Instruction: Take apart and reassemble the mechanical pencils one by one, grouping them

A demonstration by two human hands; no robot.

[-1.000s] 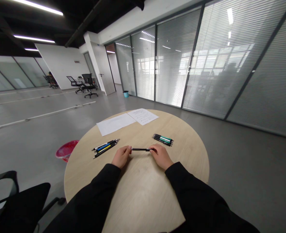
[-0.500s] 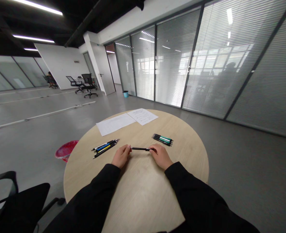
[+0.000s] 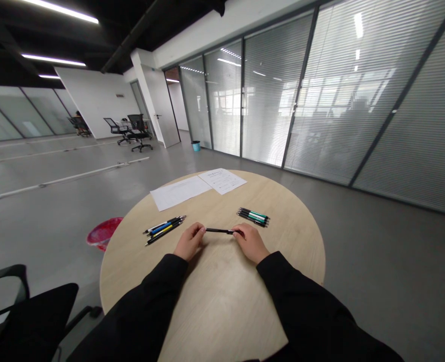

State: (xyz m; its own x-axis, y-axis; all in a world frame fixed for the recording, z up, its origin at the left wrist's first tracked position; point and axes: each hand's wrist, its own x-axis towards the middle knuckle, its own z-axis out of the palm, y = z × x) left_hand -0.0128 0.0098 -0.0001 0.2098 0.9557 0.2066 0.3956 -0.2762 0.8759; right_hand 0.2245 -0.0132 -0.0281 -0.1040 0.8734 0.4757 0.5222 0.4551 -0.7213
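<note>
A black pen (image 3: 217, 231) is held level between my two hands, just above the round wooden table (image 3: 222, 291). My left hand (image 3: 190, 241) pinches its left end with thumb and fingers. At the other end, my right hand (image 3: 250, 242) is closed round the pen, and the fingers hide its tip. To the left of my left hand lies a group of several pens (image 3: 165, 230) in black, white, blue and yellow. Beyond my right hand rests a second group of several pens (image 3: 253, 217), black with green and white parts, side by side.
Two printed paper sheets, one on the left (image 3: 180, 192) and one on the right (image 3: 223, 181), lie at the table's far side. A red basket (image 3: 104, 234) stands on the floor to the left. A black chair (image 3: 29, 317) is close at the lower left.
The fingers of my left hand have shifted slightly at the pen's left end. Both hands keep hold of the pen, and the pen groups and papers lie as before.
</note>
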